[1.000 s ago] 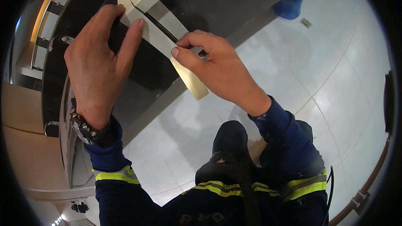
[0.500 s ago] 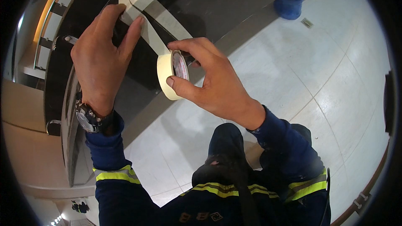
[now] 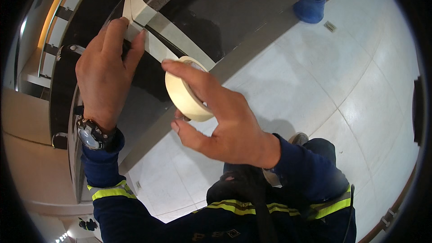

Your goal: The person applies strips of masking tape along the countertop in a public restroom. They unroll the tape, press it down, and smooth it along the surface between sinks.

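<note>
The right hand (image 3: 225, 121) has its grip clenched round a cream masking tape roll (image 3: 184, 92), its strip pulled out taut.

A blue container (image 3: 310, 7) and a floor drain (image 3: 330, 26) on the pale tiled floor (image 3: 315, 90)

Access to the dark glossy curved panel (image 3: 252, 4) is obstructed at upper left: the left hand (image 3: 105, 74) lies flat against it, fingers (image 3: 118, 33) pressing the cream strip of masking tape (image 3: 155, 47). The taut strip spans from there to the cream masking-tape roll (image 3: 184, 92), barring passage between the two hands. The right hand (image 3: 225, 121) occupies the centre, gripping the roll. To the right, the panel face is unobstructed. The white tiled floor (image 3: 324, 76) is open, except a blue round container (image 3: 310, 6) near the panel base, well apart from both hands.
</note>
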`<state>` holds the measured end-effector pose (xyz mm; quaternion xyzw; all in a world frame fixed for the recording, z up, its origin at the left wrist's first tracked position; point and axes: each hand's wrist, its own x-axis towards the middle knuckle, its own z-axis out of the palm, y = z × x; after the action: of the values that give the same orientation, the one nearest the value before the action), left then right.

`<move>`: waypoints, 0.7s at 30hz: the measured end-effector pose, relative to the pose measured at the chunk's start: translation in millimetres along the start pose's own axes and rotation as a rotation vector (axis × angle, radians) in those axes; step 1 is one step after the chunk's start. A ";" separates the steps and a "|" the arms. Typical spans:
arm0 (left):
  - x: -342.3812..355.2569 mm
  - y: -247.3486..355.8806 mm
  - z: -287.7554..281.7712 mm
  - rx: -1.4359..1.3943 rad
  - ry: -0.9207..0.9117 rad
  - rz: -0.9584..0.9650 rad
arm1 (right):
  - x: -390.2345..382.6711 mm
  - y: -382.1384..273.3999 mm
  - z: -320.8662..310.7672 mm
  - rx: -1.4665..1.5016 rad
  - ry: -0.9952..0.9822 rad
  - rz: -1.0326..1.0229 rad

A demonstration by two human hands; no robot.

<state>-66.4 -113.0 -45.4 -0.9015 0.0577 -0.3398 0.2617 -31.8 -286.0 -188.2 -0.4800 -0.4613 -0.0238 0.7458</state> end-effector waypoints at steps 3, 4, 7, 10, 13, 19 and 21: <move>-1.5 -0.1 1.8 -0.005 0.011 -0.011 | 0.5 -4.7 0.3 0.032 -0.051 0.030; -1.5 0.4 1.6 -0.013 0.010 -0.017 | 1.4 -4.2 0.4 0.032 -0.053 0.042; 0.3 2.0 3.2 -0.035 0.032 -0.001 | 2.9 -0.4 -3.5 -0.050 -0.036 0.080; -0.8 -1.4 3.3 -0.039 0.021 0.013 | 9.0 0.7 -11.4 -0.129 -0.023 0.115; -0.3 -2.9 0.4 -0.040 0.023 0.026 | 13.4 8.3 -20.2 -0.174 0.011 0.080; 1.1 0.2 3.5 -0.044 0.014 0.036 | 10.8 17.5 -28.8 -0.236 -0.036 0.017; 1.1 2.1 3.6 -0.037 0.016 0.034 | 5.6 19.5 -27.2 -0.346 -0.082 -0.031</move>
<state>-63.1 -113.6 -48.2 -0.9024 0.0812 -0.3412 0.2504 -1.2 -293.3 -200.8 -0.5946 -0.4878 -0.0947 0.6321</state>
